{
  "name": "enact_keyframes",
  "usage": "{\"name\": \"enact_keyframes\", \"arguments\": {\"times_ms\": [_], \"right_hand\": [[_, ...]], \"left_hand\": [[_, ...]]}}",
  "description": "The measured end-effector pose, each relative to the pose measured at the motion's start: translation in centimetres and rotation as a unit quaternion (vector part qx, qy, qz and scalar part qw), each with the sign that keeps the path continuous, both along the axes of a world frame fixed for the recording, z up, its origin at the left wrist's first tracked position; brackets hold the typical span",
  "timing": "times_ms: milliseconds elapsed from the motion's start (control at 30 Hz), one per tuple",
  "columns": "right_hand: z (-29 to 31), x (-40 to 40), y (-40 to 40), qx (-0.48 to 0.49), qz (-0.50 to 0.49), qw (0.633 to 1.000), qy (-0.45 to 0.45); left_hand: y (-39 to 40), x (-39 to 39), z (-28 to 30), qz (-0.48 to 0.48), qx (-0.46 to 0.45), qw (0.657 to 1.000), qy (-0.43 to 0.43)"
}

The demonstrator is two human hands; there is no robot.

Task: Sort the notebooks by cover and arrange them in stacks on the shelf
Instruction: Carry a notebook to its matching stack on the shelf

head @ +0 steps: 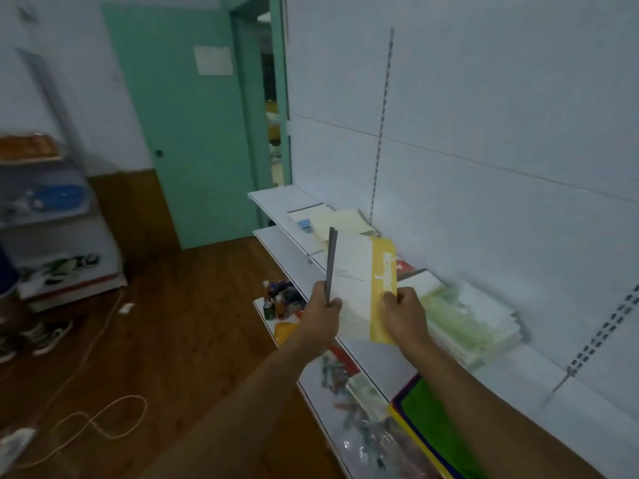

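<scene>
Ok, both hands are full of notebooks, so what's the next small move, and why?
Probably lower the yellow-banded notebook, gripped by the right hand, onto a matching stack on the shelf. The left hand holds another notebook edge-on, already apart from it; the green stack alongside looks different.

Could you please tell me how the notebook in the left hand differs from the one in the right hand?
The left hand holds a thin notebook edge-on, only its dark spine side showing; the right hand holds a yellow-banded notebook with its white cover facing the camera. The thin notebook stands nearly upright; the yellow-banded notebook tilts back toward the shelf. Both are gripped at their lower ends, above the shelf.
</scene>
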State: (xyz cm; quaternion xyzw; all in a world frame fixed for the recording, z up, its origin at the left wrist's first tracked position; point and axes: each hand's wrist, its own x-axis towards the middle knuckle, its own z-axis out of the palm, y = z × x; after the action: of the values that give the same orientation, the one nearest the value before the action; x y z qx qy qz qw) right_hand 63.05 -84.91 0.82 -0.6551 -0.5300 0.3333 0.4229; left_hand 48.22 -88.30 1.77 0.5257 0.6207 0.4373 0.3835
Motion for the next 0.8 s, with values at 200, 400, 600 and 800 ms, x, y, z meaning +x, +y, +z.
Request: {"name": "enact_keyframes", "arguments": {"times_ms": [200,400,600,800], "right_hand": [[0.9,-13.1,3.7,0.023,0.091,0.996,0.000],[-0.7,-21.9,7.3,0.002,0.140,0.990,-0.001],[-3.0,-27.6,13.7,-0.006,0.192,0.981,-0.013],[-2.6,-31.5,23.2,-0.001,0.202,0.979,0.013]], "left_hand": [[0.6,-12.4,-0.7,0.068,0.000,0.998,-0.014],[2.7,-19.7,-2.4,0.124,0.001,0.991,-0.051],[8.1,-24.7,-4.0,0.177,-0.019,0.983,-0.040],[17.3,-28.9,-2.5,0.180,-0.058,0.982,-0.004]]}}
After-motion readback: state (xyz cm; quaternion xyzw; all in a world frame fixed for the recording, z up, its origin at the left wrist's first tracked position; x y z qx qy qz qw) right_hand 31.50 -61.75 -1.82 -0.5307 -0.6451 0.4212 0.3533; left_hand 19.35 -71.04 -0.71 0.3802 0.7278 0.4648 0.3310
